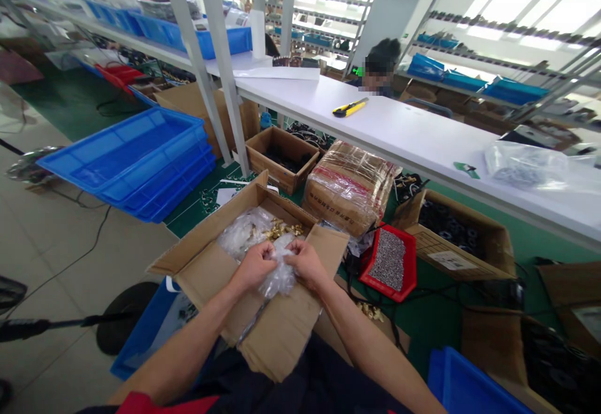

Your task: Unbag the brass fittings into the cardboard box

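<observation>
My left hand [256, 265] and my right hand [304, 262] are closed on a clear plastic bag [278, 279], pinching it from both sides. The bag lies over the front of an open cardboard box [201, 270], whose flaps are spread outward. Inside the box, just beyond my fingers, are small brass-coloured metal parts [284, 230]. More crumpled clear plastic [241, 231] sits to their left. What the bag holds between my hands I cannot make out.
Stacked blue crates [141, 151] stand at left. At right are a red bin [407, 263] of small metal parts and a cardboard box [493, 238] of black parts. A yellow utility knife [350, 108] lies on the white shelf [399, 126]. Behind it is another person [382, 66].
</observation>
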Demonstrator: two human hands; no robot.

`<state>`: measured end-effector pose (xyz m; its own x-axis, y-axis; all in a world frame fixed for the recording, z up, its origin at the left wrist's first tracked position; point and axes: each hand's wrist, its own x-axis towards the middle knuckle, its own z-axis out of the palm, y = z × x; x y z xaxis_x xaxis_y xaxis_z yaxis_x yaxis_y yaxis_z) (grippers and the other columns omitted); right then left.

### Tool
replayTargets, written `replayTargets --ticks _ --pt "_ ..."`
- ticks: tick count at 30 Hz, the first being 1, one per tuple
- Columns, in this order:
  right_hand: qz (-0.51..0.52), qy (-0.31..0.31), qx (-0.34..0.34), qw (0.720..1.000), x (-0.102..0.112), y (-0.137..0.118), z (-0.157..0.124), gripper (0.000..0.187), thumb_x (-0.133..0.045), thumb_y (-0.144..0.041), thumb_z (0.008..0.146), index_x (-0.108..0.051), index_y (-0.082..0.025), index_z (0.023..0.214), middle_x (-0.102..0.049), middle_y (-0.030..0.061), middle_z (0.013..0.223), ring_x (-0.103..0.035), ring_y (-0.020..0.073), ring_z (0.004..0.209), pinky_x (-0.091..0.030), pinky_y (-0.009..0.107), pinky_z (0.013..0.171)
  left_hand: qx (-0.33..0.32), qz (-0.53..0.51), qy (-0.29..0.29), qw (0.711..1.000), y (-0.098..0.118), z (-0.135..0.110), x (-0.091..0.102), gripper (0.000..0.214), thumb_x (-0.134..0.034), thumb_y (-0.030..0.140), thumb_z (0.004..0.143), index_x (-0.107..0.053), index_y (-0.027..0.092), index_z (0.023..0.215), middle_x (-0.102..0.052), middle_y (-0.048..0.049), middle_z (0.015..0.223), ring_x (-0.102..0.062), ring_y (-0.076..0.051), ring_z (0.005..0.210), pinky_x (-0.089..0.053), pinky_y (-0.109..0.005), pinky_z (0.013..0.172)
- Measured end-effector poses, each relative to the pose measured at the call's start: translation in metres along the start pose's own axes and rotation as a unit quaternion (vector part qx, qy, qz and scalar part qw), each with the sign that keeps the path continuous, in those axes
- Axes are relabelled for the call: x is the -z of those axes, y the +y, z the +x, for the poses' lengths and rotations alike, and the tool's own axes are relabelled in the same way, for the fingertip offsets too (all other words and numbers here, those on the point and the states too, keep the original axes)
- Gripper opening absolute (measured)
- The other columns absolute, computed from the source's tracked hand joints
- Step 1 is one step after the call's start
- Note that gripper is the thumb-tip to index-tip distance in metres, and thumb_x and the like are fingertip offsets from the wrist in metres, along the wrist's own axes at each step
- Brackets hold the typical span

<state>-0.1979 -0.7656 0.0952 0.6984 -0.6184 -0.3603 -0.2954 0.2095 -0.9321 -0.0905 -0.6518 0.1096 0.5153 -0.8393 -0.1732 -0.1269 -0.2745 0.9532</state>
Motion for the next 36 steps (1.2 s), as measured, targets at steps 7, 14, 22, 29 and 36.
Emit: replayTargets --ticks 7,14,22,29,36 --pt "-0.244 0.191 0.057 0.949 -0.008 0.007 0.022 0.013 -0.044 -0.007 0.058 -0.052 -0.017 0.062 -0.053 -0.002 0.061 -0.044 0.0112 0.06 -0.027 0.023 0.054 -0.064 0.146 -0.061 0.985 0.011 -0.024 -0.009 0.027 -0.061 0.02 0.06 -0.043 0.02 0.081 -0.046 0.0037 0.074 -0.043 -0.014 0.07 -0.031 -0.026 0.065" --pt "0.097 -0.01 -0.066 0.993 -0.001 -0.02 -0.005 0.043 -0.061 -0.016 0.06 -0.059 -0.016 0.103 -0.063 0.0037 0.088 -0.056 0.0119 0.061 -0.049 0.022 0.045 -0.004 0.086 0.121 0.989 -0.016 -0.003 0.009 0.012 -0.05 0.019 0.061 -0.039 0.02 0.065 -0.039 0.0048 0.061 -0.041 -0.013 0.063 -0.028 -0.025 0.058" --pt "0.11 -0.095 -0.029 0.989 0.004 -0.022 -0.005 0.064 -0.066 -0.01 0.057 -0.058 -0.021 0.119 -0.064 0.0051 0.11 -0.059 0.0086 0.056 -0.05 0.019 0.041 0.077 -0.086 0.095 0.989 -0.02 0.011 0.008 0.018 -0.06 0.024 0.061 -0.05 0.017 0.074 -0.053 0.0032 0.067 -0.048 -0.012 0.059 -0.036 -0.022 0.053" --pt "-0.115 0.084 0.05 0.988 -0.016 0.003 0.023 0.014 -0.063 -0.021 0.065 -0.06 -0.015 0.078 -0.062 0.0018 0.069 -0.052 0.0125 0.062 -0.038 0.021 0.053 0.071 -0.207 -0.019 0.975 -0.007 -0.003 0.001 0.029 -0.067 0.024 0.058 -0.053 0.015 0.081 -0.059 0.001 0.07 -0.054 -0.013 0.064 -0.041 -0.023 0.06" --pt "-0.455 0.131 0.062 0.879 -0.031 -0.004 0.024 0.015 -0.047 -0.012 0.077 -0.059 -0.02 0.08 -0.062 0.0057 0.071 -0.049 0.0138 0.059 -0.022 0.028 0.055 0.004 -0.062 0.008 0.998 0.03 -0.04 -0.033 0.021 -0.06 0.03 0.075 -0.044 0.019 0.066 -0.044 0.0053 0.054 -0.04 -0.01 0.051 -0.03 -0.023 0.051"
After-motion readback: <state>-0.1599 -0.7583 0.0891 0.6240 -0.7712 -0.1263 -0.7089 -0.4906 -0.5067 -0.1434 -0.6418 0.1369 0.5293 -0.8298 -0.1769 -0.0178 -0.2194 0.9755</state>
